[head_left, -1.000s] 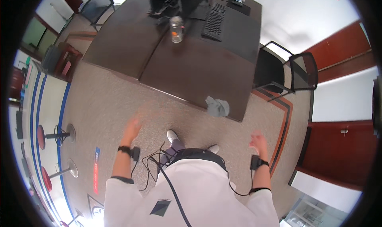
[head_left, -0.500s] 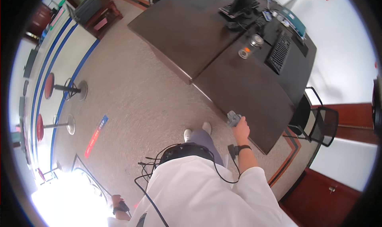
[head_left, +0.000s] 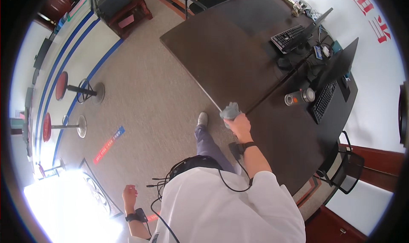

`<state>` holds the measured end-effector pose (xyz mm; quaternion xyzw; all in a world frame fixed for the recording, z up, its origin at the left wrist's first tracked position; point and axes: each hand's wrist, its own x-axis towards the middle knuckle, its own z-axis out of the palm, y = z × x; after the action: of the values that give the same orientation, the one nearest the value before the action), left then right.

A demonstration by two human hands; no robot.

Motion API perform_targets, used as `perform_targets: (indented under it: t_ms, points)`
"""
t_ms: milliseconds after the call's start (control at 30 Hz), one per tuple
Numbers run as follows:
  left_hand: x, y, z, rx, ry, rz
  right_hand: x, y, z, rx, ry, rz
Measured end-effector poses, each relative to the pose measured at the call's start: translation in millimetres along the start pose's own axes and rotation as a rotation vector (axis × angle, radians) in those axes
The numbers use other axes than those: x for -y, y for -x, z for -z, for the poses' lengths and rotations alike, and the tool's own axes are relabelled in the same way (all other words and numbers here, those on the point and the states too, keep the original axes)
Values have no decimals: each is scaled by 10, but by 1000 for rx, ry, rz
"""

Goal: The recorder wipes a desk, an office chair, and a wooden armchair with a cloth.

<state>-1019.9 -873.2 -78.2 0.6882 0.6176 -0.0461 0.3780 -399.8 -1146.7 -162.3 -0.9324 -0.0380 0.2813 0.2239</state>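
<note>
My right hand (head_left: pixel 241 127) is closed around a crumpled grey cloth (head_left: pixel 231 111). It is at the near edge of the dark brown desk (head_left: pixel 272 149), close to the seam between two desk sections. Whether the cloth presses on the desktop or hangs just above it, I cannot tell. My left hand (head_left: pixel 130 194) hangs low on the left, away from the desk, its fingers loosely bent with nothing visible in them. Both wrists carry a dark band with a small black box and a cable.
A glass jar (head_left: pixel 298 97) with a metal lid lies on the desk by a keyboard (head_left: pixel 325 100) and a monitor (head_left: pixel 341 62). Black chairs (head_left: pixel 351 170) stand at the desk's ends. Bar stools (head_left: pixel 81 89) line the counter (head_left: pixel 91 47) on the left. A red-blue strip (head_left: pixel 108 145) marks the floor.
I have stepped forward along the desk, with one foot ahead. My right hand with the cloth has moved forward to near the seam. My left hand shows more fully.
</note>
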Motion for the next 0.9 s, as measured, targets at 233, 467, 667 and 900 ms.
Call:
perform_targets:
  t_ms: [233,467,667,900]
  points:
    - [-746,-661,241,91,46,219,-6,-726,496,104,-180,-209]
    - [-1246,-1352,494,123,-6,158,394,-1598,1027,-167,46,-156]
    - [-1636,-1983,647,229,-70,62,923,-1528,1017,-148,-18,-24]
    - [-2043,-3280,875,354,-150,-165,561,-546,545,-129,84,157]
